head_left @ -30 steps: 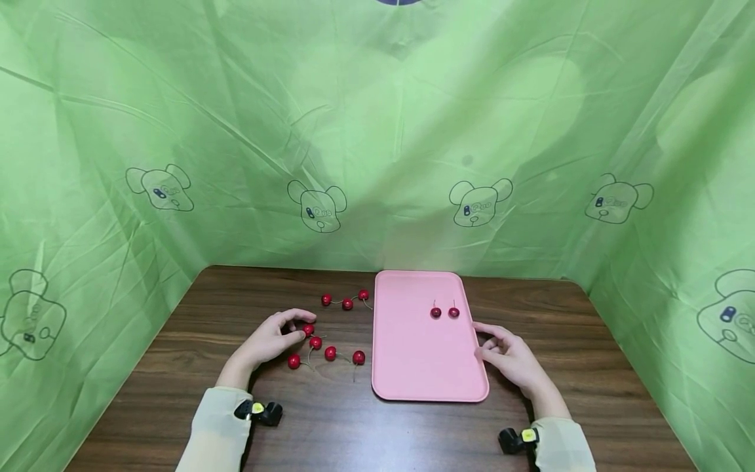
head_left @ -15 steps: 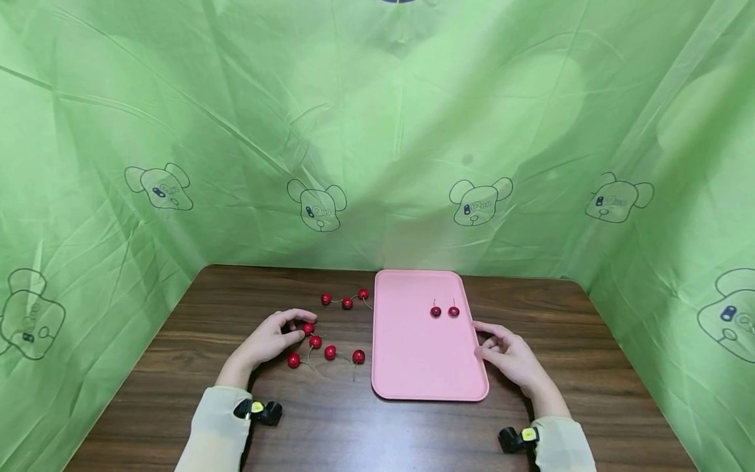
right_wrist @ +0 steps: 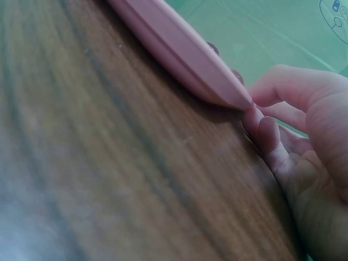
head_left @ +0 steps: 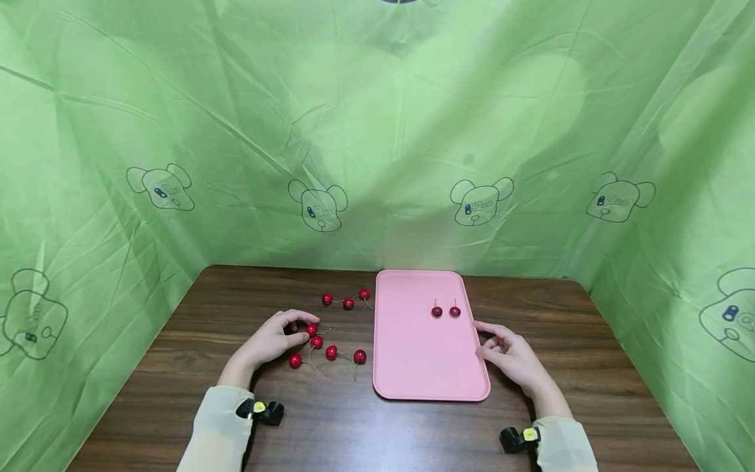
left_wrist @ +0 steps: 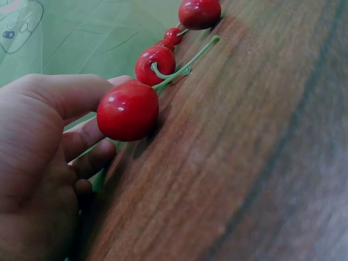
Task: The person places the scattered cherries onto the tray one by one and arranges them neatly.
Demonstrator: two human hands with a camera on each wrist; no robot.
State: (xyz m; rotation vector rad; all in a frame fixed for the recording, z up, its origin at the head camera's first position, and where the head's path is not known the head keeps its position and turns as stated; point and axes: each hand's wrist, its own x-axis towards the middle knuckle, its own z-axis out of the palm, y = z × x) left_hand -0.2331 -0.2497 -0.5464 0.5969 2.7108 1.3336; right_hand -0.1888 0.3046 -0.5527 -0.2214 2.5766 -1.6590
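My left hand (head_left: 272,337) holds a red cherry (head_left: 311,330) between thumb and index finger at the table's left. In the left wrist view a nearer cherry (left_wrist: 128,110) with a green stem covers the fingertips and hides the held one. Other cherries (head_left: 331,353) lie just right of and below this hand. On the right, my right hand (head_left: 513,357) grips the right rim of a pink tray (head_left: 425,387), with thumb and index finger apart along the edge. Two darker cherries (head_left: 437,312) lie in the tray's upper right part, stems pointing away.
Behind the left hand, a row of three cherries (head_left: 348,303) lies on the brown wooden table (head_left: 330,432); one stem reaches the tray's left side. Green cloth (head_left: 383,144) with bear drawings encloses the back and both sides. Each wrist carries a small black camera (head_left: 272,413).
The cherry at my left fingertips has shifted slightly right, and its stem now points further right. The right hand and the tray stay where they were.
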